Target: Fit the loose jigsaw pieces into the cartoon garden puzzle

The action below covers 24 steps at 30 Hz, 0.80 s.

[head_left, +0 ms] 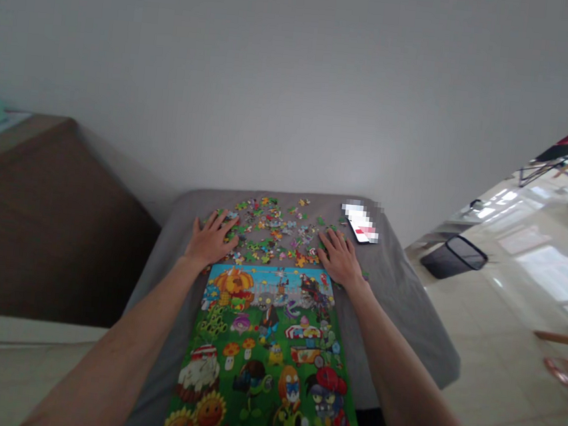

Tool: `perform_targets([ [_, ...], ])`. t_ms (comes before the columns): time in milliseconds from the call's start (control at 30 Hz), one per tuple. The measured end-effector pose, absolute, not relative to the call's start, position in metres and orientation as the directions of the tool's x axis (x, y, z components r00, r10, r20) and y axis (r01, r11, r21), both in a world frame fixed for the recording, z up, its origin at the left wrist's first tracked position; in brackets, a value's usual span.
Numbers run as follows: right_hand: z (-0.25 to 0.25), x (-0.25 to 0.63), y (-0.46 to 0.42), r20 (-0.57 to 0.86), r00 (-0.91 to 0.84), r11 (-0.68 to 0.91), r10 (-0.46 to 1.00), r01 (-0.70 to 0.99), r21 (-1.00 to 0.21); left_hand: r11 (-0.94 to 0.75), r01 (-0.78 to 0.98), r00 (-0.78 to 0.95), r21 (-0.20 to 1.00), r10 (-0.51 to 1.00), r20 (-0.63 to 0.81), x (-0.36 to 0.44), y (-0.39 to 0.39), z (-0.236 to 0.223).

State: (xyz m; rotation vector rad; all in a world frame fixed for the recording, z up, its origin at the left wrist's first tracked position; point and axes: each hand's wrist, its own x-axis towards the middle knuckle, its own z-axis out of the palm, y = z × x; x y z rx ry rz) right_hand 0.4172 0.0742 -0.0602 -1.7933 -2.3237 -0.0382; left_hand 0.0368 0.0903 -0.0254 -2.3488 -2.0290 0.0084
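My left hand lies flat with its fingers spread on the left side of a heap of loose puzzle pieces. My right hand lies flat, fingers spread, on the right side of the same heap. Neither hand holds anything. Just in front of both hands lies a colourful cartoon puzzle picture with plants and zombies, reaching down to the near edge of the table. The heap and picture rest on a table covered with a grey cloth.
A phone lies at the table's far right corner, close to my right hand. A white wall rises behind the table. A dark brown surface stands to the left. On the tiled floor to the right sits a black bin.
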Motion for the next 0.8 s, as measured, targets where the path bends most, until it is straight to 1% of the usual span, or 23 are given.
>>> perform_targets([
  [500,-0.065,0.417,0.075,0.22,-0.237,0.275,0.946,0.949,-0.158,-0.142,0.989,0.143,-0.032,0.989,0.029,0.035,0.09,-0.027],
  [633,-0.07,0.417,0.077,0.246,-0.231,0.284,0.941,0.937,-0.204,-0.142,0.989,0.143,-0.031,0.989,0.044,0.035,0.089,-0.027],
  [800,-0.077,0.422,0.083,0.304,-0.198,0.289,0.932,0.912,-0.291,-0.139,0.99,0.14,-0.025,0.989,0.056,0.036,0.088,-0.027],
])
